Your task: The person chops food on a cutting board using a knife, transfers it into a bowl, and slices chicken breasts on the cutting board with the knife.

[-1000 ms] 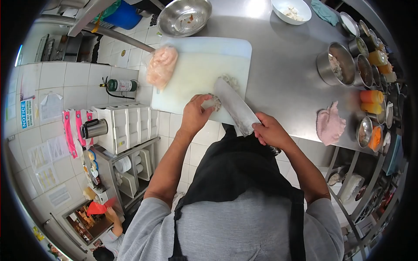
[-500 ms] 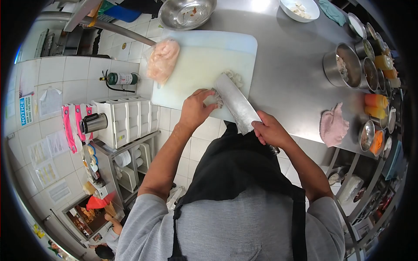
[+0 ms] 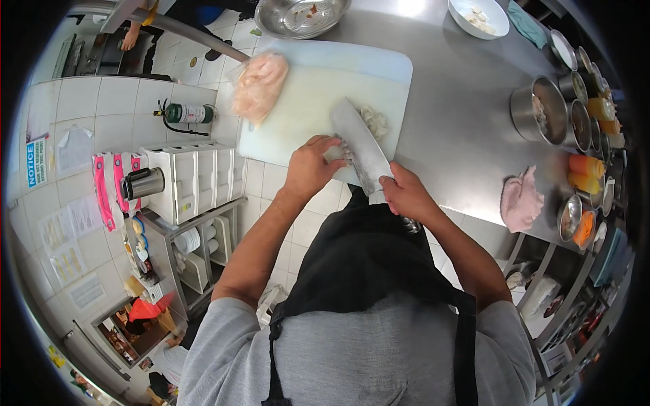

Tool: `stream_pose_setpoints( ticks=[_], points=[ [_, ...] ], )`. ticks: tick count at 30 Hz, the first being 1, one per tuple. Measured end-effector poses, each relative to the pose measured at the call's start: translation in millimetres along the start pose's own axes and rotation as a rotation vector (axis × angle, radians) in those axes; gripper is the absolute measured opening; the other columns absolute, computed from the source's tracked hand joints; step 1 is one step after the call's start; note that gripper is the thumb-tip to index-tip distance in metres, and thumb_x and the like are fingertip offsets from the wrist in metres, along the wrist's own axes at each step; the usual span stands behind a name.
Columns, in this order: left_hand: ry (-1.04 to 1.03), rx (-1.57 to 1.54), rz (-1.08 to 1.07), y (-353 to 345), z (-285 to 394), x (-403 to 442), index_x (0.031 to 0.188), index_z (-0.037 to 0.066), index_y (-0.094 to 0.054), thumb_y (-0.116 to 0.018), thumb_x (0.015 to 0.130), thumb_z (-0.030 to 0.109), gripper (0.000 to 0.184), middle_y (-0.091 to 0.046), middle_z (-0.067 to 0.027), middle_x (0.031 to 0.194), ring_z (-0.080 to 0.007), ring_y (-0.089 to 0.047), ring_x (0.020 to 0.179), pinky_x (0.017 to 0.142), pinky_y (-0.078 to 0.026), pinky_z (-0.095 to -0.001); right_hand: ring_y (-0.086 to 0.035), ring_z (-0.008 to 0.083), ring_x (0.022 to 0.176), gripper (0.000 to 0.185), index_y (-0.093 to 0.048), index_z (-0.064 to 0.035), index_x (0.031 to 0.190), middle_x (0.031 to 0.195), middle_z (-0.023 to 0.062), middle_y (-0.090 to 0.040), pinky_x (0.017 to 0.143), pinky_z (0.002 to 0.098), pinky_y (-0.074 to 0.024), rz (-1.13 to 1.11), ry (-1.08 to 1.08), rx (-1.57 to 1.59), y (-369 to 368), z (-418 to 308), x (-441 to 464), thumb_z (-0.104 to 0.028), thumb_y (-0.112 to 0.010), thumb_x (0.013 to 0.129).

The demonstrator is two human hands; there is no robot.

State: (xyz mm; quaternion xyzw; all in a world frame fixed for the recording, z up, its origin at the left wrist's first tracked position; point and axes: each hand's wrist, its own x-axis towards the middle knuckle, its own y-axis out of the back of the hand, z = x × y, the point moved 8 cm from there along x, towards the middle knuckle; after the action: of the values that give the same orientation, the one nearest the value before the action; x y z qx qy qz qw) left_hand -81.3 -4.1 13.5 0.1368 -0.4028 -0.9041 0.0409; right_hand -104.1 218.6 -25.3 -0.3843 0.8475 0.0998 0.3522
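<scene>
My right hand [image 3: 407, 192] is wrapped round the handle of a broad cleaver [image 3: 362, 145], whose blade slants up and left over the white cutting board [image 3: 308, 74]. Left of the blade, my left hand [image 3: 313, 166] curls its thumb and fingers round a pale, translucent piece of food [image 3: 338, 153] near the board's front edge. On the blade's other side lies a small pile of pale sliced food [image 3: 374, 122]. A clear bag of pale pink raw meat [image 3: 260, 88] rests on the board's left side.
Behind the board stands a steel bowl [image 3: 302, 19]; a white bowl [image 3: 479, 18] is farther right. A pink cloth [image 3: 521, 199], a steel pot [image 3: 539, 111] and squeeze bottles [image 3: 586, 174] line the right side. Another person's hand [image 3: 128, 39] shows at the upper left.
The cleaver blade has turned more upright, its handle end moving left, and more of the sliced pile shows beside it. My left hand stays at the food. Another person's arm has appeared, upper left.
</scene>
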Motion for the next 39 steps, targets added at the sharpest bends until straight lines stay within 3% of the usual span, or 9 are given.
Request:
stream_pose_setpoints(
  ticks=[2, 5, 8, 11, 14, 17, 24, 29, 39],
  points=[
    [0.010, 0.004, -0.014, 0, -1, 0, 0.122, 0.006, -0.076, -0.090, 0.083, 0.017, 0.043, -0.074, -0.0085, 0.131, -0.0259, -0.076, 0.071, 0.075, -0.062, -0.0385, -0.056, 0.0150, 0.052, 0.020, -0.052, -0.0003, 0.107, 0.073, 0.0063, -0.058, 0.051, 0.0359, -0.0469, 0.050, 0.012, -0.009, -6, -8, 4, -0.020, -0.056, 0.111],
    [-0.015, -0.005, 0.023, 7, 9, -5, 0.119, 0.007, -0.077, -0.087, 0.086, 0.015, 0.035, -0.072, -0.0061, 0.134, -0.0266, -0.077, 0.084, 0.079, -0.062, -0.0396, -0.057, 0.0155, 0.053, 0.022, -0.052, 0.0001, 0.106, 0.072, 0.0067, -0.060, 0.053, 0.0371, -0.0487, 0.069, 0.064, -0.097, -9, -11, 17, -0.021, -0.057, 0.111],
    [-0.357, 0.138, 0.074, 0, 7, -14, 0.115, 0.008, -0.078, -0.086, 0.088, 0.015, 0.029, -0.073, -0.0061, 0.131, -0.0277, -0.076, 0.096, 0.083, -0.063, -0.0390, -0.057, 0.0146, 0.054, 0.023, -0.052, 0.0003, 0.106, 0.073, 0.0076, -0.062, 0.054, 0.0366, -0.0494, 0.107, 0.056, -0.135, 2, -17, 15, -0.021, -0.058, 0.110],
    [-0.322, 0.170, 0.076, 2, -10, -19, 0.110, 0.009, -0.080, -0.085, 0.088, 0.014, 0.023, -0.071, -0.0044, 0.132, -0.0287, -0.075, 0.102, 0.088, -0.062, -0.0403, -0.064, 0.0258, 0.057, 0.022, -0.054, -0.0001, 0.106, 0.076, 0.0150, -0.068, 0.060, 0.0429, -0.0527, 0.210, 0.070, -0.217, 12, -18, 5, -0.021, -0.059, 0.109],
    [-0.370, 0.110, 0.098, 4, -13, -22, 0.111, 0.008, -0.078, -0.084, 0.089, 0.012, 0.023, -0.071, -0.0056, 0.130, -0.0295, -0.074, 0.105, 0.087, -0.062, -0.0405, -0.070, 0.0422, 0.070, 0.019, -0.054, -0.0009, 0.109, 0.083, 0.0239, -0.071, 0.069, 0.0530, -0.0551, 0.320, 0.281, -0.618, 13, -35, -14, -0.019, -0.059, 0.108],
    [-0.411, 0.055, 0.109, 7, 2, -19, 0.111, 0.008, -0.075, -0.081, 0.089, 0.009, 0.023, -0.071, -0.0073, 0.124, -0.0316, -0.073, 0.107, 0.088, -0.062, -0.0426, -0.069, 0.0519, 0.083, 0.017, -0.052, -0.0008, 0.111, 0.090, 0.0289, -0.072, 0.077, 0.0602, -0.0547, 0.306, 0.278, -0.805, -6, -53, -43, -0.017, -0.056, 0.107],
    [-0.441, 0.043, 0.030, 2, 7, -3, 0.112, 0.009, -0.075, -0.077, 0.087, 0.010, 0.025, -0.068, -0.0073, 0.111, -0.0325, -0.069, 0.102, 0.087, -0.061, -0.0452, -0.071, 0.0509, 0.085, 0.020, -0.051, 0.0012, 0.116, 0.089, 0.0286, -0.072, 0.077, 0.0604, -0.0539, 0.315, 0.122, -0.892, -17, -43, -81, -0.018, -0.053, 0.109],
    [-0.359, 0.013, 0.056, 2, 10, 10, 0.113, 0.008, -0.076, -0.078, 0.087, 0.019, 0.028, -0.069, -0.0110, 0.106, -0.0340, -0.071, 0.096, 0.083, -0.060, -0.0448, -0.071, 0.0501, 0.083, 0.021, -0.052, 0.0021, 0.115, 0.087, 0.0280, -0.072, 0.075, 0.0598, -0.0545, 0.388, 0.113, -0.843, -14, -42, -88, -0.018, -0.053, 0.109],
    [-0.277, 0.096, -0.108, -13, 9, 25, 0.106, 0.010, -0.077, -0.079, 0.086, 0.017, 0.021, -0.066, -0.0105, 0.099, -0.0336, -0.071, 0.091, 0.081, -0.059, -0.0464, -0.069, 0.0512, 0.082, 0.021, -0.051, 0.0011, 0.114, 0.084, 0.0275, -0.070, 0.074, 0.0601, -0.0513, 0.450, 0.168, -0.681, -6, -40, -92, -0.019, -0.055, 0.109]
  ],
)
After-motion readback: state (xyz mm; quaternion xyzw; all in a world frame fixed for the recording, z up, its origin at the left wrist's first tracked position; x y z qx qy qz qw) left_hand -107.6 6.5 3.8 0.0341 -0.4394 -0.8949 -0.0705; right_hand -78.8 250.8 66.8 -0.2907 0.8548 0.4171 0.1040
